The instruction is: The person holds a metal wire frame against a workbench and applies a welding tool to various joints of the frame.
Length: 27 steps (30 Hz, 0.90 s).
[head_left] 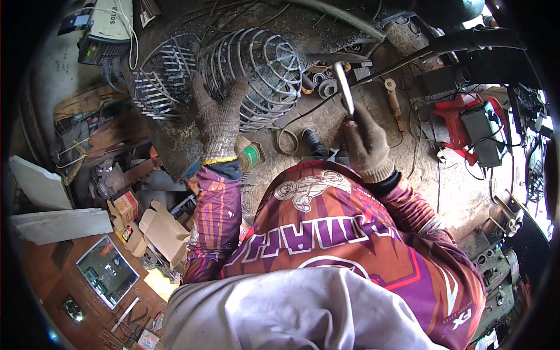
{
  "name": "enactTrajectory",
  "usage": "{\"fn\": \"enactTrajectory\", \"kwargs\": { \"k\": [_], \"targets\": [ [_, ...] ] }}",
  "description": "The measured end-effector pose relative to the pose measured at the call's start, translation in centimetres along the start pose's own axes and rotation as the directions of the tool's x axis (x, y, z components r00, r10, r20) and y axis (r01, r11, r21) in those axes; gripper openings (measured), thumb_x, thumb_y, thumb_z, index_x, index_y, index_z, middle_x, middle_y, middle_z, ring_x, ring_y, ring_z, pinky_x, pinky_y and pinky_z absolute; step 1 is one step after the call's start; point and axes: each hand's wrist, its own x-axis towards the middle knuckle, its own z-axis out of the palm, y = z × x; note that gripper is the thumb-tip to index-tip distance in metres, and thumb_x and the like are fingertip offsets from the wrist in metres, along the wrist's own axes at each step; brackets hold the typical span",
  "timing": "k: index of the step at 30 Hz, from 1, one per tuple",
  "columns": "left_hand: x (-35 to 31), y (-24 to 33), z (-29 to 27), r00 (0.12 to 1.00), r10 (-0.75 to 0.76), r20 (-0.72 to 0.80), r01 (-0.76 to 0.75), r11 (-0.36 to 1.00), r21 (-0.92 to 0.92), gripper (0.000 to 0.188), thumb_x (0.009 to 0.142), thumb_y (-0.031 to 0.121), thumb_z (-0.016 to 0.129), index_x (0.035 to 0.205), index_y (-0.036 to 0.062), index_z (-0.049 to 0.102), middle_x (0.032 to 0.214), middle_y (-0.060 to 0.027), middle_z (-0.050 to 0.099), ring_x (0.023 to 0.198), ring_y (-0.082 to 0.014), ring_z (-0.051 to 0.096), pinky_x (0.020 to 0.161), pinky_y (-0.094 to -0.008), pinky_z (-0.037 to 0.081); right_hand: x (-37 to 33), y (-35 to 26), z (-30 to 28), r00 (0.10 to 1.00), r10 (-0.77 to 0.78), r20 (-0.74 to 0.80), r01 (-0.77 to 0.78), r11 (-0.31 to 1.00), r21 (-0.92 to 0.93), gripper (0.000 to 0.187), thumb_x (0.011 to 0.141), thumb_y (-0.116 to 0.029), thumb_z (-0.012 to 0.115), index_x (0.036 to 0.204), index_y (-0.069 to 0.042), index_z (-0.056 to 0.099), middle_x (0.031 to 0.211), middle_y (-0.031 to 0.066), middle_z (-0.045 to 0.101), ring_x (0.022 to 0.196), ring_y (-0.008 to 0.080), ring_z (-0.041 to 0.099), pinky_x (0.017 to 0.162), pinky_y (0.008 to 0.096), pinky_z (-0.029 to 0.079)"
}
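A round basket of bent metal rods lies on a dark work surface ahead of me. A smaller piece with rows of short rods is at its left; whether the two are joined I cannot tell. My left hand, in a knitted glove, holds the basket's near left side, thumb and fingers apart around its rods. My right hand, gloved too, is closed around the pale metal handle of a chipping hammer. The hammer's dark, long head is raised beside the basket's right side, apart from it.
Metal rings lie right of the basket. An angle grinder and cables are on the floor. Farther right stands a red plastic stool with a dark box on it. A white power unit is far left; cardboard boxes are near left.
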Motion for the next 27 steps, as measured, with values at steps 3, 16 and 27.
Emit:
{"fn": "enactTrajectory", "kwargs": {
  "k": [3,16,27],
  "targets": [
    [0.1,1.1,-0.1,0.999,-0.04,0.017,0.04,0.999,0.001,0.125,0.072,0.057,0.092,0.159,-0.0057,0.029,0.163,-0.0299,0.035,0.151,-0.0397,0.036,0.124,-0.0448,0.03,0.0,0.7,0.8,0.999,-0.03,-0.023,0.027,0.992,-0.122,0.042,0.103,-0.017,0.06,0.143,-0.005,0.056,0.105,0.0241,0.073,0.092,0.0366,0.074,0.08,0.04,0.056],
    [1.0,2.7,-1.2,0.994,-0.102,0.044,0.099,0.993,0.063,0.124,0.07,0.062,0.091,0.157,-0.005,0.034,0.161,-0.0297,0.038,0.15,-0.0416,0.038,0.123,-0.0464,0.031,0.5,0.2,1.3,0.998,-0.014,-0.062,0.008,0.996,-0.089,0.041,0.105,-0.02,0.059,0.142,-0.004,0.056,0.106,0.0232,0.073,0.092,0.0334,0.074,0.08,0.038,0.056],
    [3.6,2.3,-1.0,0.967,-0.249,-0.061,0.209,0.903,-0.375,0.091,0.077,0.035,0.095,0.143,-0.0063,0.048,0.137,-0.0232,0.057,0.12,-0.03,0.059,0.108,-0.0418,0.046,1.5,1.5,-0.5,0.994,-0.044,-0.102,0.053,0.995,0.088,0.039,0.107,-0.019,0.058,0.142,0.0,0.057,0.081,0.0076,0.065,0.07,0.0122,0.06,0.065,0.0293,0.05]
  ]
}}
